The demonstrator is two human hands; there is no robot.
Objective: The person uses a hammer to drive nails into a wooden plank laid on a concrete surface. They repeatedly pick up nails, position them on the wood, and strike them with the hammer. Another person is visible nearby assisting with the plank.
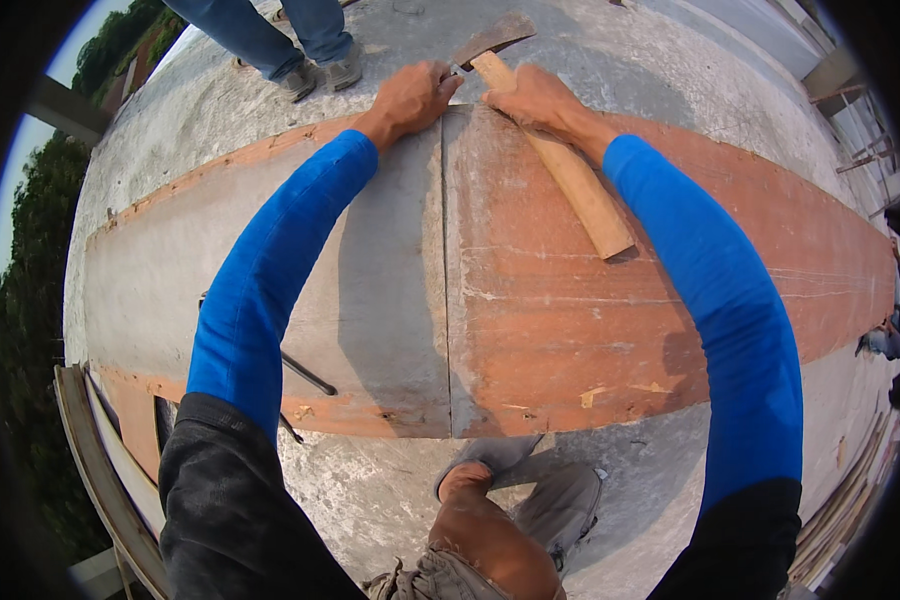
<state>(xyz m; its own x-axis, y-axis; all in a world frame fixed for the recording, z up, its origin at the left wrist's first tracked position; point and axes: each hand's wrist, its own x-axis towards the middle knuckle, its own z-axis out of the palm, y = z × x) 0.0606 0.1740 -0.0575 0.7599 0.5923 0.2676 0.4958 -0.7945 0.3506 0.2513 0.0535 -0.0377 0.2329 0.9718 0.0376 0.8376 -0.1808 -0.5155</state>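
My right hand grips an axe-like tool near the top of its wooden handle; its metal head is above the panels' far edge. My left hand is closed just left of that head, at the far edge beside the seam; what its fingertips hold is too small to make out. Beneath both hands lie a grey-faced panel and an orange-faced panel, meeting along a narrow seam. A thin dark bar lies on the grey panel, partly hidden by my left arm.
Another person's legs and shoes stand beyond the panels on a rough concrete surface. Long boards lie at the lower left, more at the lower right. Treetops show past the slab's left edge; scaffold poles are at the right.
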